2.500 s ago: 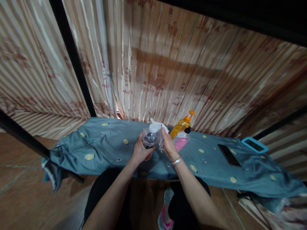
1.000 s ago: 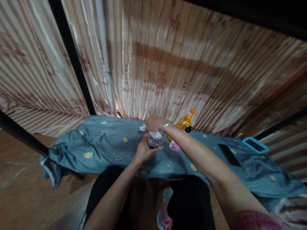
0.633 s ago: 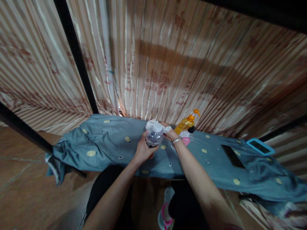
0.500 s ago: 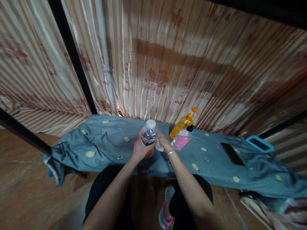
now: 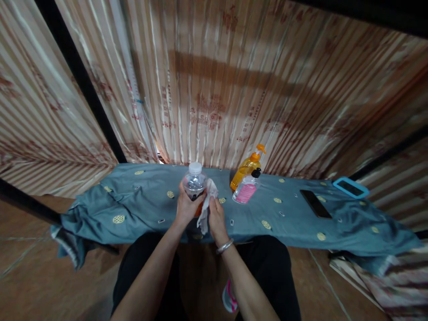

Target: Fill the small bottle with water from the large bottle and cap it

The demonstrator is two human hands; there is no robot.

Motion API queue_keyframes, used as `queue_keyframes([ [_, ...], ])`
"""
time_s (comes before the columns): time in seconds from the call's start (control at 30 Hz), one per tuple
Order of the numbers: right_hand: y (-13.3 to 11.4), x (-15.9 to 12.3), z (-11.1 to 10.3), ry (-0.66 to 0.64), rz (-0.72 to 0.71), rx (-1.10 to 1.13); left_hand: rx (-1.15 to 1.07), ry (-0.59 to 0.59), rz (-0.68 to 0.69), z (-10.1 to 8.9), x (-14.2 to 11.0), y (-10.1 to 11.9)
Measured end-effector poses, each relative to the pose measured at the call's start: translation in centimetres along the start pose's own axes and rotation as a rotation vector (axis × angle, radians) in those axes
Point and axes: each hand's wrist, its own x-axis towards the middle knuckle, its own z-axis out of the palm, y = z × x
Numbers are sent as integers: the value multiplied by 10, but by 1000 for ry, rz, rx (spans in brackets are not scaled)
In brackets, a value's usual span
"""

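My left hand (image 5: 186,206) is wrapped round a clear plastic bottle (image 5: 195,180) with a white cap and an orange lower part. The bottle stands upright over the cloth-covered bench. In my right hand (image 5: 217,218) is a crumpled white tissue (image 5: 206,208), pinched between thumb and fingers and hanging down against the bottle's right side. A silver bangle circles the right wrist. To the right stand a yellow pump bottle (image 5: 243,173) with an orange pump and, in front of it, a clear pump bottle (image 5: 246,189) with a pink label and black pump.
The bench has a blue-green cloth (image 5: 143,205) with yellow pineapple prints. A black phone (image 5: 315,203) and a blue-framed device (image 5: 351,187) lie at its right. Behind hangs a striped curtain (image 5: 207,89), with a dark pole (image 5: 83,84) at left.
My right hand has drawn back slightly and turned, so the tissue now hangs unfolded beside the bottle. The left hand still grips the bottle. The whole view has shifted a little.
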Motion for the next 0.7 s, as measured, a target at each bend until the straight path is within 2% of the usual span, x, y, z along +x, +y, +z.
queue_keyframes([
  [0.1,-19,15,-1,11,-58,41,-26,-34,76,-2,-4,-10],
  [0.17,-18,24,1,9,-63,49,-22,-59,74,-3,-6,-17],
  [0.3,11,25,8,-3,-16,30,26,-61,59,-6,-4,-23],
  [0.4,34,12,10,18,18,6,95,-51,78,-5,1,-21],
  [0.5,44,-3,4,66,45,-16,122,-52,55,-4,2,-15],
  [0.6,36,-10,-4,100,59,-22,111,-66,-3,-4,1,-8],
  [0.7,15,-6,-9,103,36,10,115,-77,-47,-5,-1,-3],
])
